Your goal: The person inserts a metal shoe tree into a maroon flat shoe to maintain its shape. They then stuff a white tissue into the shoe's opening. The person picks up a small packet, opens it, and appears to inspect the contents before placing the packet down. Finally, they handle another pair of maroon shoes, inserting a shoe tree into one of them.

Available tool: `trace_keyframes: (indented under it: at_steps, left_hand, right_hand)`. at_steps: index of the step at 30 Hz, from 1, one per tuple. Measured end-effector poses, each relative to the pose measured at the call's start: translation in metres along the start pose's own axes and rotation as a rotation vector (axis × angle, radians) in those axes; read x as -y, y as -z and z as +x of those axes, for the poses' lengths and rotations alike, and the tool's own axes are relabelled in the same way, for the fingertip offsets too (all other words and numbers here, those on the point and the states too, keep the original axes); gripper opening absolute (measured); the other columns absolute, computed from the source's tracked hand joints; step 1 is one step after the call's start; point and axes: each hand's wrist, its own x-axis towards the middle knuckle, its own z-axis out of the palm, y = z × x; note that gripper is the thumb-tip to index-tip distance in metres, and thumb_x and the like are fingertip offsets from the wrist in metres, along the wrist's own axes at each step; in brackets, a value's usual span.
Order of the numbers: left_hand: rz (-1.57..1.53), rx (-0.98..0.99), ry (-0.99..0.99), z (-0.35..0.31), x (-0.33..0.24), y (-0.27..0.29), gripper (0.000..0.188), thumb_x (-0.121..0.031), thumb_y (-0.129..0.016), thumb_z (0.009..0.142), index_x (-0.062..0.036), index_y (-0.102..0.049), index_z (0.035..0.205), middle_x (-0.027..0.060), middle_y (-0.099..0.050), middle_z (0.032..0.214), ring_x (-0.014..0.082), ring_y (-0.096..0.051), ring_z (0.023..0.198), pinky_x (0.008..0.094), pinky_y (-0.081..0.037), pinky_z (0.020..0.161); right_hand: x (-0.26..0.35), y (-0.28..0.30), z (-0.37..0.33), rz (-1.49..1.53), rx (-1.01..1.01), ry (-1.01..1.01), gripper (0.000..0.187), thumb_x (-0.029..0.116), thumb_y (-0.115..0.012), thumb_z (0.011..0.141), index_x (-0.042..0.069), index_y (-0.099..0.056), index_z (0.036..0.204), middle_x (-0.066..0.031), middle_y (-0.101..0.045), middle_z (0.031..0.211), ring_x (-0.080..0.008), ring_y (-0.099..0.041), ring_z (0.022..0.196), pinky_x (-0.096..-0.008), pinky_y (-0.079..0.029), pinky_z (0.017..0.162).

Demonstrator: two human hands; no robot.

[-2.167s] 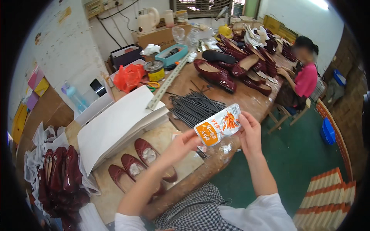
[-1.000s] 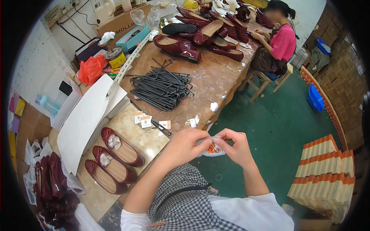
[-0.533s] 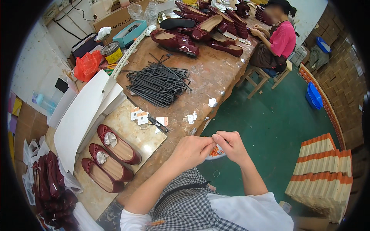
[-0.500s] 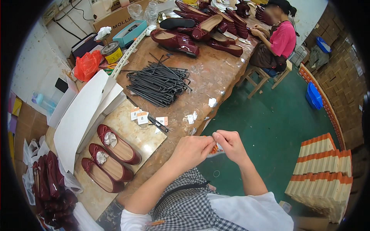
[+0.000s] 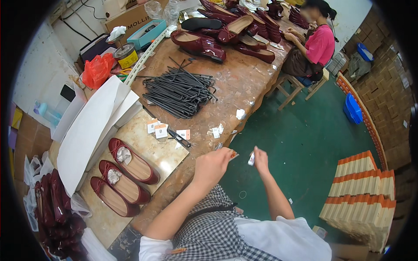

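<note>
Over the table's front edge, my left hand [image 5: 212, 168] pinches a small packet-like piece with orange on it [image 5: 234, 154]. To its right, my right hand [image 5: 261, 160] is closed on a small silvery-white scrap [image 5: 251, 159]. The hands are apart. Left of them, three dark red ballet flats with bows [image 5: 136, 163] lie side by side on a marbled board [image 5: 167, 153]; crumpled paper fills two of them. Close to my left hand are black thread snips [image 5: 179, 138] and square white-and-orange tags [image 5: 160, 131].
Black hooked rods [image 5: 178, 91] are heaped mid-table, with more dark red shoes [image 5: 200, 45] behind. White box parts [image 5: 89, 135] stand at left, above bagged red shoes [image 5: 54, 209]. A person in pink [image 5: 321, 45] sits at the far end. Stacked boxes [image 5: 359, 200] are on the floor at right.
My hands, together before, have moved apart. The right hand now has a silvery-white scrap, while the orange piece stays in the left.
</note>
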Motion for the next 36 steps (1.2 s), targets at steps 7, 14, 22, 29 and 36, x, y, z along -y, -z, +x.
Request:
trace_keyframes:
  at_steps: [7,14,22,29,36]
  left_hand:
    - [-0.904,0.035,0.462,0.01,0.023,0.017,0.024,-0.017,-0.053,0.096,0.0037,-0.064,0.102,0.0043,-0.068,0.079,0.006,-0.061,0.07,0.0238,-0.048,0.062]
    - [-1.114,-0.061,0.42,0.016,0.013,0.044,0.029,-0.01,-0.044,0.098,0.0038,-0.058,0.119,0.0086,-0.066,0.104,0.0085,-0.062,0.089,0.0228,-0.05,0.079]
    - [-1.136,-0.153,0.381,0.007,-0.001,0.062,0.032,-0.013,-0.046,0.099,0.0034,-0.054,0.126,0.0089,-0.065,0.109,0.0106,-0.062,0.096,0.0247,-0.049,0.085]
    - [-0.946,0.117,0.462,-0.012,0.015,0.077,0.029,-0.009,-0.063,0.09,0.0034,-0.06,0.116,0.0075,-0.067,0.101,0.009,-0.062,0.085,0.0239,-0.051,0.076]
    - [-0.567,-0.088,0.347,-0.019,0.013,0.063,0.016,-0.012,-0.066,0.087,0.0032,-0.068,0.092,0.0092,-0.065,0.074,0.011,-0.06,0.063,0.0263,-0.046,0.055]
  right_hand:
    - [0.016,-0.026,-0.023,-0.245,0.333,0.309,0.05,0.041,-0.049,0.096,0.004,-0.054,0.13,-0.0163,-0.062,0.116,-0.0217,-0.062,0.104,-0.0305,-0.048,0.091]
    - [0.162,-0.009,-0.083,0.371,0.915,0.422,0.036,0.015,-0.06,0.091,-0.004,-0.057,0.122,-0.0084,-0.065,0.11,-0.0143,-0.061,0.098,-0.0303,-0.049,0.087]
    - [0.196,-0.021,-0.113,0.218,0.679,0.554,0.02,0.009,-0.062,0.089,-0.002,-0.065,0.106,-0.0072,-0.07,0.091,-0.0139,-0.067,0.082,-0.0268,-0.052,0.073]
    - [0.2,-0.015,-0.114,0.137,0.601,0.627,0.021,0.02,-0.062,0.092,0.0,-0.066,0.096,-0.0044,-0.065,0.069,-0.0096,-0.059,0.059,-0.0272,-0.046,0.055]
    - [0.2,-0.023,-0.118,-0.056,0.302,0.887,0.017,0.018,-0.063,0.089,0.001,-0.065,0.086,-0.0122,-0.053,0.059,-0.0211,-0.05,0.048,-0.0338,-0.038,0.047]
